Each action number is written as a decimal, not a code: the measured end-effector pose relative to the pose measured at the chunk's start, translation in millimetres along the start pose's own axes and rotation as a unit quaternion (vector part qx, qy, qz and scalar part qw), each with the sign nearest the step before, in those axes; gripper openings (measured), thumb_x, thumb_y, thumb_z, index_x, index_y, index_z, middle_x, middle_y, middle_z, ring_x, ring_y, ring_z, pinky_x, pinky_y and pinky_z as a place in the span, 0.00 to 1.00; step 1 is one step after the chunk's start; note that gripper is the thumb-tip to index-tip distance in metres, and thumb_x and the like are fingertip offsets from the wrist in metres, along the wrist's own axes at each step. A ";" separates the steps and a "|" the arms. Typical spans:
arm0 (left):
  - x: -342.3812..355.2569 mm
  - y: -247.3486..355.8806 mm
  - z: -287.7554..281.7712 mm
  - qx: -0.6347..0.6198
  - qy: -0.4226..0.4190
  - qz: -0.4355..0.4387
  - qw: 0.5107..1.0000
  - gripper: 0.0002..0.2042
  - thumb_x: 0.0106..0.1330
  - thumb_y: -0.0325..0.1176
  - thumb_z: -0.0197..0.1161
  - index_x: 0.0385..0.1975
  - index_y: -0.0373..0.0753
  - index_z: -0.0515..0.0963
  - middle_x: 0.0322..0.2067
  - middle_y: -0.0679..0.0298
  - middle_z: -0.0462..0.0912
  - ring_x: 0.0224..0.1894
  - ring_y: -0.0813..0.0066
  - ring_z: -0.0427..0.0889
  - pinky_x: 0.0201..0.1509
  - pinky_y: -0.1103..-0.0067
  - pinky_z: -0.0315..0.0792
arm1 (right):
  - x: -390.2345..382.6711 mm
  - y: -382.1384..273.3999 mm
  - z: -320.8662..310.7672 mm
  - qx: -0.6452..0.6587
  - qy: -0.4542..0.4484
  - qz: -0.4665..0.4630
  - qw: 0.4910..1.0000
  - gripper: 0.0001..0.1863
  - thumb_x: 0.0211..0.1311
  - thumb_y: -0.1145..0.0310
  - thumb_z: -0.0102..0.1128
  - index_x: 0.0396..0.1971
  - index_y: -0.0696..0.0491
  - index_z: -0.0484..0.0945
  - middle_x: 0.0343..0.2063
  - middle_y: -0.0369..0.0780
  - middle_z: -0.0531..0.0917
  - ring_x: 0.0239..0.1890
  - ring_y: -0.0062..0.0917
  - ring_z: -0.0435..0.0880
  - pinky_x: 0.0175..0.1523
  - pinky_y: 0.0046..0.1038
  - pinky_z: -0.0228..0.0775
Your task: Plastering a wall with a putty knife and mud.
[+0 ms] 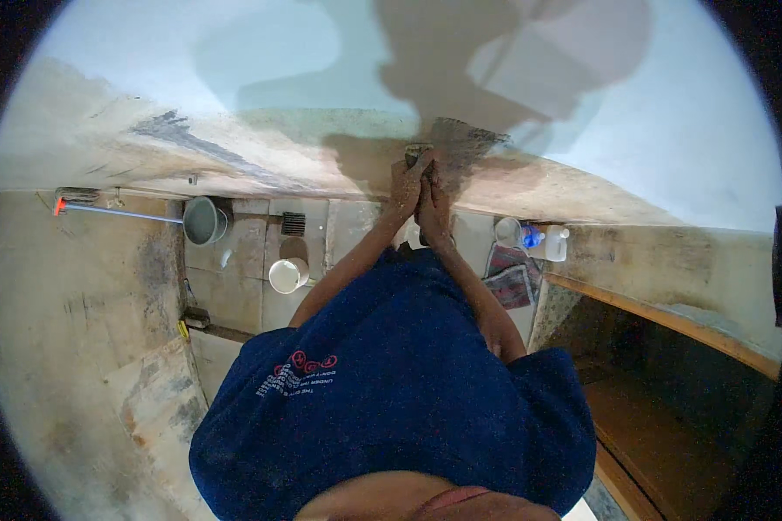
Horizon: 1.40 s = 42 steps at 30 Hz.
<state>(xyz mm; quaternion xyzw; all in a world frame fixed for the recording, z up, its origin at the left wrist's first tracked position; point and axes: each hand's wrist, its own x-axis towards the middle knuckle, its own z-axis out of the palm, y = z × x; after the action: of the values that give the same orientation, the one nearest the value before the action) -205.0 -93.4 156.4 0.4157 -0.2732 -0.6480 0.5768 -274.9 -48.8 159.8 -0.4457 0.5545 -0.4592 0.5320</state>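
Both my hands are closed on a small brush-like tool (418, 150), its pale, rough-looking head against the stained wall (321, 148). My left hand (405, 187) sits higher, close to the head. Just below and to the right, my right hand (437, 207) grips what looks like its dark handle. Fingers cover most of the tool, so its exact kind is unclear. A dark patch (460, 132) lies on the wall just above and right of the hands. Shadows of my head and arms fall across the wall there.
On the floor to the left are a grey bucket (205, 220), a white bucket (288, 274) and a dark drain grate (293, 224). A blue-handled broom (126, 211) lies farther left. At right stand a white jug (557, 244), a blue bottle (532, 236) and a patterned cloth (508, 285) beside a wooden-edged shelf (660, 318).
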 end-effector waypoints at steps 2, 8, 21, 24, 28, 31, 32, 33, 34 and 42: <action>1.3 -0.9 0.0 -0.001 -0.004 0.013 1.000 0.10 0.64 0.37 0.58 0.25 0.38 0.76 0.20 0.69 0.77 0.21 0.81 0.73 0.25 0.83 0.68 | -1.1 -5.2 -0.3 -0.029 0.004 0.012 0.999 0.25 0.70 0.59 0.40 0.60 0.59 0.61 0.13 0.33 0.70 0.14 0.14 0.65 0.19 0.21 0.57; 10.2 -16.5 -5.8 0.111 0.039 0.071 0.991 0.09 0.64 0.36 0.58 0.26 0.39 0.76 0.21 0.69 0.77 0.22 0.81 0.74 0.25 0.83 0.68 | 15.7 34.4 -3.4 -0.033 0.010 -0.032 0.999 0.22 0.70 0.65 0.40 0.60 0.58 0.62 0.49 0.45 0.70 0.51 0.31 0.68 0.53 0.29 0.59; 3.1 19.6 12.7 0.024 0.039 0.087 0.995 0.08 0.62 0.36 0.61 0.31 0.37 0.78 0.27 0.67 0.80 0.28 0.80 0.76 0.31 0.82 0.71 | 28.0 10.6 3.1 -0.235 0.125 -0.331 0.905 0.25 0.69 0.65 0.41 0.61 0.62 0.59 0.42 0.50 0.80 0.34 0.26 0.79 0.38 0.27 0.70; -5.3 53.0 18.2 0.089 0.022 0.096 0.991 0.08 0.62 0.36 0.61 0.31 0.37 0.78 0.27 0.67 0.80 0.27 0.80 0.76 0.31 0.81 0.71 | 16.7 -31.4 10.6 -0.094 0.047 -0.209 0.972 0.24 0.69 0.65 0.41 0.60 0.63 0.60 0.47 0.51 0.77 0.45 0.29 0.78 0.48 0.28 0.68; -5.1 40.0 18.6 -0.001 0.000 0.074 0.997 0.12 0.61 0.38 0.62 0.26 0.33 0.79 0.23 0.67 0.79 0.25 0.82 0.73 0.29 0.81 0.68 | 21.6 -4.3 2.6 -0.082 0.022 -0.174 0.981 0.24 0.70 0.65 0.40 0.60 0.63 0.60 0.48 0.50 0.78 0.45 0.28 0.77 0.48 0.27 0.68; 4.8 8.1 -0.6 0.082 0.050 0.054 0.994 0.12 0.61 0.38 0.62 0.26 0.34 0.79 0.22 0.68 0.78 0.24 0.82 0.72 0.28 0.81 0.68 | 22.0 25.3 -0.5 -0.028 0.028 -0.109 0.993 0.24 0.70 0.63 0.40 0.61 0.59 0.60 0.34 0.42 0.78 0.31 0.21 0.74 0.35 0.23 0.66; 6.2 -0.3 -4.2 0.087 0.023 0.053 0.995 0.10 0.62 0.37 0.61 0.28 0.36 0.79 0.25 0.68 0.79 0.26 0.81 0.74 0.30 0.82 0.69 | 19.4 35.3 -1.4 -0.008 0.032 -0.084 0.996 0.24 0.70 0.62 0.41 0.62 0.58 0.60 0.29 0.39 0.78 0.26 0.19 0.73 0.30 0.22 0.65; 8.3 -5.7 -8.4 0.090 0.000 0.055 0.994 0.08 0.62 0.36 0.60 0.31 0.38 0.78 0.27 0.68 0.80 0.28 0.80 0.76 0.32 0.82 0.70 | 17.3 36.3 -0.2 0.011 0.030 -0.061 0.998 0.24 0.70 0.61 0.41 0.62 0.56 0.60 0.24 0.36 0.78 0.22 0.16 0.72 0.26 0.21 0.64; 10.8 -11.2 -11.8 0.092 -0.001 0.057 0.994 0.08 0.62 0.36 0.60 0.31 0.38 0.78 0.27 0.68 0.80 0.28 0.80 0.76 0.32 0.82 0.70 | 15.2 37.1 -0.5 0.013 0.030 -0.063 0.997 0.24 0.70 0.61 0.41 0.62 0.56 0.60 0.24 0.36 0.78 0.22 0.16 0.72 0.26 0.21 0.64; 0.7 -0.7 6.8 0.036 -0.011 0.061 0.997 0.10 0.63 0.35 0.59 0.25 0.34 0.78 0.24 0.68 0.78 0.25 0.81 0.73 0.28 0.80 0.68 | 26.2 57.1 -10.7 -0.149 0.055 -0.117 0.980 0.25 0.70 0.60 0.42 0.65 0.50 0.56 0.13 0.30 0.69 0.13 0.11 0.63 0.17 0.18 0.54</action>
<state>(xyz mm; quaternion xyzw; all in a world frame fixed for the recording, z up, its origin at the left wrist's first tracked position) -211.1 -94.7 159.1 0.4119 -0.3272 -0.6059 0.5969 -286.9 -63.8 99.0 -0.5553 0.5893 -0.4544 0.3713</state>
